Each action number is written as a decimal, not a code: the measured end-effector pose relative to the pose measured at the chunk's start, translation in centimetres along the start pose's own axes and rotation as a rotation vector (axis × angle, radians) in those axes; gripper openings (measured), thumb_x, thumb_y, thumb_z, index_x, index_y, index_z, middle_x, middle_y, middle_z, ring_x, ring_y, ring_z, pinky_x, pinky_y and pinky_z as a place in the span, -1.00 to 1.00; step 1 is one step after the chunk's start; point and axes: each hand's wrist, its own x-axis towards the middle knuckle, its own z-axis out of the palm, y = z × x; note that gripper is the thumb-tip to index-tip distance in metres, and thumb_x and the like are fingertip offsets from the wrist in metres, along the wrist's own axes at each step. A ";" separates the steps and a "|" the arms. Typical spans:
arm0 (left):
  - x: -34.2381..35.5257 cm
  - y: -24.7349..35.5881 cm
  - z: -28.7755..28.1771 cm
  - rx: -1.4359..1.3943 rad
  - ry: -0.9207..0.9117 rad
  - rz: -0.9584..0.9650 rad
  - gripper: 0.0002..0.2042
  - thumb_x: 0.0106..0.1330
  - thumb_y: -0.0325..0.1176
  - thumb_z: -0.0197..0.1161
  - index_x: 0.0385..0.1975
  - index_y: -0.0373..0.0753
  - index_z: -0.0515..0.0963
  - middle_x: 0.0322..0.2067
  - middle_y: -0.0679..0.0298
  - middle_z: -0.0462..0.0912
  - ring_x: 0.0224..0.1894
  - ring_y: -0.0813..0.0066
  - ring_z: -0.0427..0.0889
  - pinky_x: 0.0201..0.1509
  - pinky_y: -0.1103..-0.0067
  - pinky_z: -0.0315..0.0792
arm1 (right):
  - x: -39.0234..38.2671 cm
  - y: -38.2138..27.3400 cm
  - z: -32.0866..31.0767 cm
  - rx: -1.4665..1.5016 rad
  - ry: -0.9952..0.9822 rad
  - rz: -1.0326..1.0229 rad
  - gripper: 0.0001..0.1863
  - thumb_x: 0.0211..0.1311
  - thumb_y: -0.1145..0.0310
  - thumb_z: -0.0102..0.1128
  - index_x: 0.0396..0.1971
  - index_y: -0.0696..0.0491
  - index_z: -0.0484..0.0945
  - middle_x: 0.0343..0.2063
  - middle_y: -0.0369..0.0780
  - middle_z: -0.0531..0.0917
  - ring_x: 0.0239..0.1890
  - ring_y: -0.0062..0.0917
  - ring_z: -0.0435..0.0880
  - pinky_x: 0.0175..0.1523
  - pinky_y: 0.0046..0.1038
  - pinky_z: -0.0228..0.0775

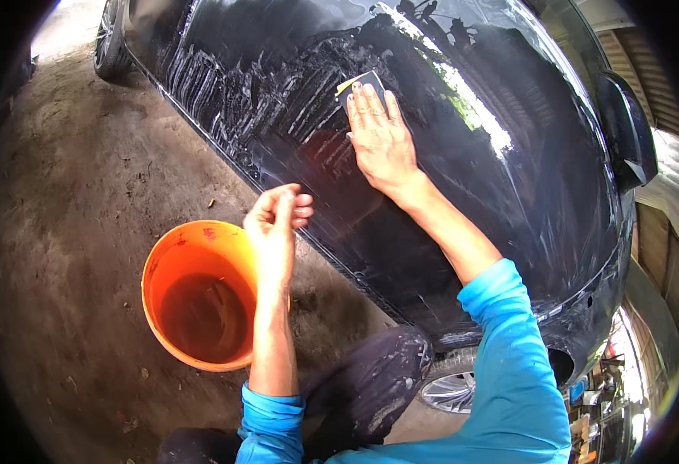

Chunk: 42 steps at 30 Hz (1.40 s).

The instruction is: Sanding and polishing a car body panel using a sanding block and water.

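Observation:
My right hand (380, 139) lies with its fingers stretched over a dark sheet of sandpaper (369, 77) with a yellowish layer at its edge, holding it flat against the black car door (463, 197). Whitish streaks and smears of slurry (235, 97) cover the panel left of that hand. My left hand (274, 213) is held near the door's lower edge, just above the rim of an orange bucket (153, 290). Its fingers are curled in with the thumb against them, and nothing shows in them. Brownish water (204, 317) stands in the bucket.
A side mirror (625, 127) juts out at the right. Car wheels show at the upper left (110, 39) and near my knee (449, 392). The floor (68, 209) is bare, dusty ground. Assorted items (591, 402) stand at the lower right.

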 end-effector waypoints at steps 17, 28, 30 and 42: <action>-0.4 2.2 -3.6 0.026 0.118 -0.018 -0.80 0.47 -0.37 0.12 -0.13 -0.38 0.59 -0.36 0.24 0.70 -0.40 0.65 0.60 -0.25 0.71 0.46 | -4.3 -2.0 -2.0 0.157 -0.045 0.161 -0.42 0.28 0.31 0.02 0.23 0.36 0.30 0.29 0.08 0.36 0.42 -0.16 0.21 0.48 -0.06 -0.11; -0.2 2.2 -2.8 0.035 0.045 0.007 -0.78 0.47 -0.34 0.14 -0.11 -0.37 0.59 -0.36 0.22 0.71 -0.41 0.62 0.62 -0.27 0.70 0.48 | 3.6 -1.5 3.6 0.083 0.159 0.040 -0.45 0.20 0.37 -0.02 0.16 0.38 0.39 0.24 0.05 0.43 0.39 -0.19 0.26 0.48 -0.08 -0.07; -0.4 2.5 -4.7 0.035 0.150 0.027 -0.79 0.46 -0.34 0.14 -0.13 -0.35 0.60 -0.37 0.23 0.70 -0.43 0.61 0.62 -0.29 0.69 0.49 | -0.4 -2.7 -0.4 0.131 -0.050 0.115 -0.41 0.25 0.35 -0.02 0.24 0.36 0.31 0.31 0.06 0.33 0.46 -0.19 0.15 0.50 -0.08 -0.13; -0.8 3.1 -4.3 0.053 0.038 0.032 -0.76 0.48 -0.29 0.13 -0.11 -0.34 0.60 -0.35 0.22 0.71 -0.41 0.61 0.63 -0.28 0.70 0.48 | 6.2 1.7 -0.9 0.265 -0.085 0.009 -0.57 0.34 0.35 -0.03 0.17 0.18 0.43 0.18 0.01 0.49 0.26 -0.16 0.44 0.40 -0.05 0.13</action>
